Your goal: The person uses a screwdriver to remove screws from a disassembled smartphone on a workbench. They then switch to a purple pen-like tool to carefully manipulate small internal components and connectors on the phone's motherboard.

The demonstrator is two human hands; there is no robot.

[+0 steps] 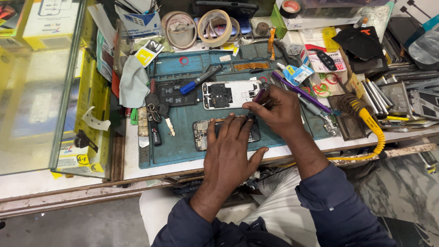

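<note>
The left hand (227, 151) lies flat, fingers spread, pinning an opened dark phone with bare circuit board (225, 132) on the teal rubber mat (183, 137). The right hand (277, 111) pinches a slim purple-handled screwdriver (259, 97) over it. Just beyond lies a detached white plastic phone frame (231, 94); disassembly looks well along, reassembly pending.

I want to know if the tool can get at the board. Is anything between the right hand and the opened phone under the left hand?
Nothing visible. The right hand holds a purple-handled tool just above the opened phone, which the left hand presses onto the blue mat.
</note>
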